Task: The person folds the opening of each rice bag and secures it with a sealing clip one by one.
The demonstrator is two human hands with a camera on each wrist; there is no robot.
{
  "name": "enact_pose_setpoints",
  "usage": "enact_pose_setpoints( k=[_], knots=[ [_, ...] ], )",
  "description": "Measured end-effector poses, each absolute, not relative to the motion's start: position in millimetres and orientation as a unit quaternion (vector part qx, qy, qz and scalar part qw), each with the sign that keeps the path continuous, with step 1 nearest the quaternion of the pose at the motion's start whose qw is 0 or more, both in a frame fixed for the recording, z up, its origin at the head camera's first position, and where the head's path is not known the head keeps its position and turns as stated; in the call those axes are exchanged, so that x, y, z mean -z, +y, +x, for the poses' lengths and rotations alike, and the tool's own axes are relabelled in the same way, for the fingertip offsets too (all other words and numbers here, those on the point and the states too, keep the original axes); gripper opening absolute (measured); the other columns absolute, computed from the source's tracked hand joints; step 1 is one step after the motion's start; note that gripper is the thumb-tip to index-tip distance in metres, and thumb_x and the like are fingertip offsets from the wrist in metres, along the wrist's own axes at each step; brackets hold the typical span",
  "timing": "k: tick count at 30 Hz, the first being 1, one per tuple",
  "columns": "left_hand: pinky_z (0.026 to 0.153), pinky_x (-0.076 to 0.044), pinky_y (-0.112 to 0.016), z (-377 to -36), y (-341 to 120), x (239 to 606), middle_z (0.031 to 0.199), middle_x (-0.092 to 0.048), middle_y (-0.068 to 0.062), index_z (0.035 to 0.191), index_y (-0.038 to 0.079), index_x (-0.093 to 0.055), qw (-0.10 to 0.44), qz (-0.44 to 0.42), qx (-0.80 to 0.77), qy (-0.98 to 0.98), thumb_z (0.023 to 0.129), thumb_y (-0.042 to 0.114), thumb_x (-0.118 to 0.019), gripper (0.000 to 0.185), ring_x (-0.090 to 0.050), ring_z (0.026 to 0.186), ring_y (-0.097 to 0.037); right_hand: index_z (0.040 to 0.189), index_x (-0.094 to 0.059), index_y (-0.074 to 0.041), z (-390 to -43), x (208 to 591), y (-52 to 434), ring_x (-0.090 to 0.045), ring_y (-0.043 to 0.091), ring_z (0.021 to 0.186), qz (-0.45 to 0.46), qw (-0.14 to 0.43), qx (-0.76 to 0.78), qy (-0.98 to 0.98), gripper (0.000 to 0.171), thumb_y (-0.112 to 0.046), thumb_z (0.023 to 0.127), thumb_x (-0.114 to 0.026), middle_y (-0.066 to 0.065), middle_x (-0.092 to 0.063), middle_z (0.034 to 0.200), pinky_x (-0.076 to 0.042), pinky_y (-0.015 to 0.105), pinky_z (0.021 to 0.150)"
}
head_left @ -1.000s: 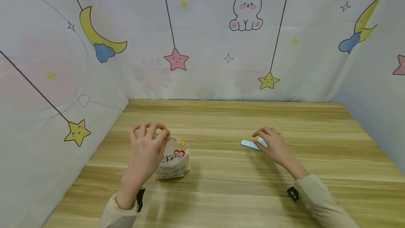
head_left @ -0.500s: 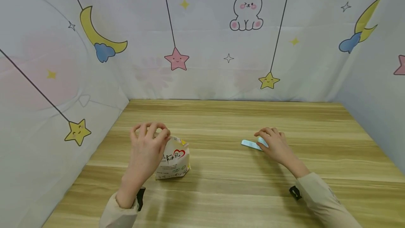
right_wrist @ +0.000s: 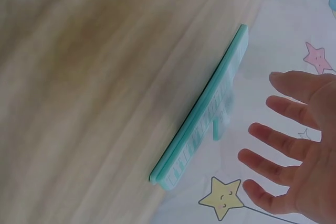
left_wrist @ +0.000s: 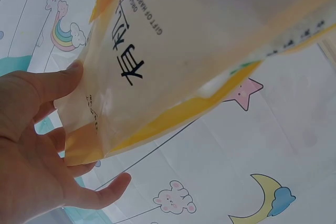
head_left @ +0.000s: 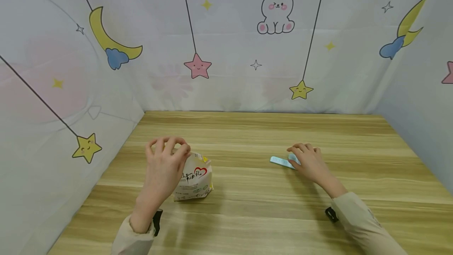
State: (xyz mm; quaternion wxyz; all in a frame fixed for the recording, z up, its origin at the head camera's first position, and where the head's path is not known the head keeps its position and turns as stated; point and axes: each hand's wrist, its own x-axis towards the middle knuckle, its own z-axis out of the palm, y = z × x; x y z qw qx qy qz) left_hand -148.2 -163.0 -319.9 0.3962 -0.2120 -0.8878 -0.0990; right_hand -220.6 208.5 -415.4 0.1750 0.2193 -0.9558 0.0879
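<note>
A cream food bag with yellow side folds and printed lettering (head_left: 194, 180) stands upright on the left of the table. My left hand (head_left: 162, 172) pinches its top edge from above; in the left wrist view the thumb lies on the near face of the bag (left_wrist: 173, 61) and fingers show behind it. On the right lies a pale teal bag-sealing clip (head_left: 278, 161), long and flat with a small handle. My right hand (head_left: 312, 165) hovers at the clip's right end, partly covering it in the head view. From the right wrist, its spread fingers appear apart from the clip (right_wrist: 207, 111).
The wood-grain table (head_left: 244, 207) bears the bag and the clip, with a wide gap between them. White cloth printed with cartoons (head_left: 233, 42) encloses its back and both sides. Black straps (head_left: 331, 214) circle the wrists under beige sleeves.
My right hand has drifted slightly right, uncovering a little more of the clip, which stays in place. My left hand and the bag have not moved.
</note>
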Motion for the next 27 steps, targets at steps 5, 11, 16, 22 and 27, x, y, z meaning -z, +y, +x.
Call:
enact_pose_setpoints(
  k=[5,11,16,22,27],
  knots=[
    [0.087,-0.029,-0.058,-147.5,-163.0,319.6,0.09,-0.057,-0.007,0.076,0.012,-0.06,0.394,-0.213,0.102,-0.888,0.074,0.009,-0.07,0.01,-0.048,0.091,-0.033,0.107,-0.06,-0.009,-220.7,415.8,209.5,-0.052,0.036,0.095,0.217,0.154,-0.07,-0.961,0.034,-0.021,0.077,-0.068,0.013,-0.059,0.107,-0.039,0.051,0.07],
    [0.087,-0.028,-0.058,-147.2,-163.7,319.4,0.091,-0.056,-0.006,0.077,0.012,-0.06,0.388,-0.215,0.101,-0.89,0.075,0.009,-0.069,0.009,-0.047,0.092,-0.032,0.109,-0.059,-0.008,-219.4,415.9,211.4,-0.052,0.037,0.093,0.203,0.127,-0.057,-0.969,0.037,-0.019,0.075,-0.07,0.014,-0.058,0.105,-0.038,0.05,0.068],
    [0.087,-0.029,-0.059,-147.5,-164.1,320.2,0.091,-0.056,-0.006,0.077,0.012,-0.06,0.388,-0.216,0.101,-0.89,0.076,0.009,-0.068,0.009,-0.047,0.092,-0.032,0.111,-0.057,-0.008,-218.9,415.5,213.0,-0.051,0.037,0.093,0.198,0.112,-0.054,-0.972,0.039,-0.018,0.075,-0.07,0.014,-0.058,0.104,-0.036,0.051,0.068],
    [0.087,-0.028,-0.059,-147.3,-163.8,320.0,0.09,-0.056,-0.006,0.077,0.012,-0.06,0.389,-0.217,0.105,-0.889,0.076,0.009,-0.068,0.009,-0.047,0.091,-0.031,0.111,-0.056,-0.007,-218.9,416.1,214.6,-0.051,0.036,0.091,0.203,0.104,-0.04,-0.973,0.04,-0.018,0.075,-0.07,0.014,-0.059,0.103,-0.037,0.051,0.068],
    [0.087,-0.028,-0.059,-147.1,-163.5,319.5,0.09,-0.056,-0.006,0.076,0.012,-0.06,0.389,-0.217,0.107,-0.889,0.075,0.008,-0.069,0.01,-0.046,0.091,-0.031,0.111,-0.055,-0.008,-219.3,416.6,214.9,-0.052,0.034,0.088,0.208,0.104,-0.03,-0.972,0.041,-0.019,0.074,-0.071,0.013,-0.06,0.101,-0.038,0.049,0.066]
  ],
)
